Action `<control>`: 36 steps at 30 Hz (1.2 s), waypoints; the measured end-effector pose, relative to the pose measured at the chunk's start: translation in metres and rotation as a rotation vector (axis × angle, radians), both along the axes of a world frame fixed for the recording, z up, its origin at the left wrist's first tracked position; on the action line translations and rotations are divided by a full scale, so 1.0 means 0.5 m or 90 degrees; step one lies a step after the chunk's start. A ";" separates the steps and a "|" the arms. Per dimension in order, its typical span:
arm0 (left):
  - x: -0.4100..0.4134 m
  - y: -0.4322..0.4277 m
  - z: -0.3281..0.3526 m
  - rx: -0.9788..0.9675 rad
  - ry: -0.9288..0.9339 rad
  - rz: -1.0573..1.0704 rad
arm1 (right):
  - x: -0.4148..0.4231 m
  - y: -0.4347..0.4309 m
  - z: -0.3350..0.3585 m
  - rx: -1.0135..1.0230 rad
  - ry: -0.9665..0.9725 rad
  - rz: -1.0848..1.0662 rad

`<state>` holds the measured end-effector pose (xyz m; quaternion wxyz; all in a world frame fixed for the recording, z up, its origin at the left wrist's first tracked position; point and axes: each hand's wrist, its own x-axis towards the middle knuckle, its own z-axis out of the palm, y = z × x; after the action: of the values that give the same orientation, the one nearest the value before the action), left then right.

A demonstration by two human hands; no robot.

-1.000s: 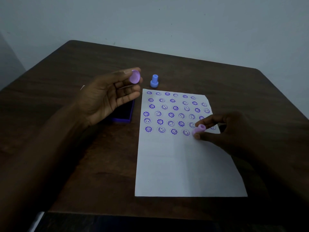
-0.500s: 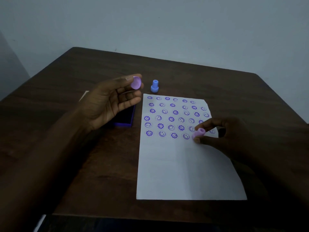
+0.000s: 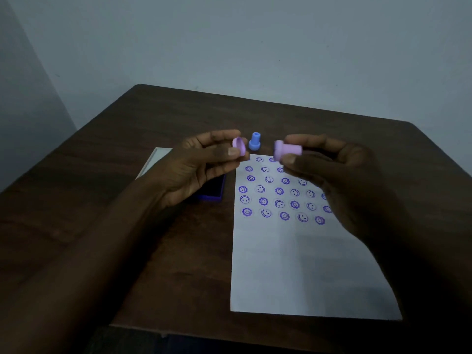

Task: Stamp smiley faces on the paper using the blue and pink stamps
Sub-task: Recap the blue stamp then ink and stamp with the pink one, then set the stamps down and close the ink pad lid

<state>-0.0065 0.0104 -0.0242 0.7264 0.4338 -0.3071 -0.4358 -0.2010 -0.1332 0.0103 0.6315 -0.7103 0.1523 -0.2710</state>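
The paper (image 3: 301, 264) lies on the dark wooden table (image 3: 102, 226), its blank near half below both raised hands and its far half filled with rows of purple smiley prints (image 3: 279, 191). The right hand (image 3: 339, 175) is lifted above the prints, thumb and fingers pinching the pink stamp (image 3: 287, 149), which lies sideways with its wide end pointing toward the left hand. The left hand (image 3: 201, 169) is held up level with it, just across a small gap, pinching the pink cap (image 3: 239, 146) between thumb and fingertips. Under the left palm sits the purple ink pad (image 3: 212, 194), partly hidden, and beyond that hand's wrist side lies its pale lid (image 3: 155, 159). Between the two hands and farther back, the blue stamp (image 3: 254, 141) stands upright on the table, just past the paper's far edge.
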 end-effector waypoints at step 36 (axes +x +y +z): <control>0.034 -0.001 0.000 0.058 -0.106 0.181 | 0.079 -0.118 0.049 -0.168 0.086 -0.118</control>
<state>0.0104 0.0099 -0.0239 0.7323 0.5398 -0.2815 -0.3051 -0.1613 -0.1924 0.0347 0.4936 -0.7865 0.2225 -0.2973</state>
